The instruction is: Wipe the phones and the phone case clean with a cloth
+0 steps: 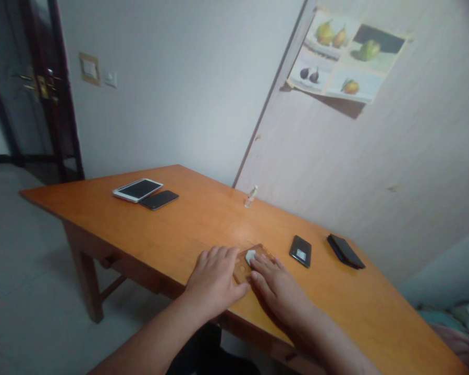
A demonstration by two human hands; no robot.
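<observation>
A clear, flat phone case (242, 270) lies on the wooden table near its front edge, with round shapes showing at its lower left. My left hand (214, 276) holds it at the left side, fingers over that edge and thumb along the near end. Under the fingertips of my right hand (275, 281) is a small white wipe (250, 256), pressed flat on the case. The right fingers lie close together and hide part of both the wipe and the case.
Beyond my right hand lie a black phone (300, 251) and a dark wallet-like item (345, 251). A small clear bottle (251, 197) stands near the wall. At the left, a white-framed tablet (138, 189) touches a dark phone (159, 199) on the table (203, 219).
</observation>
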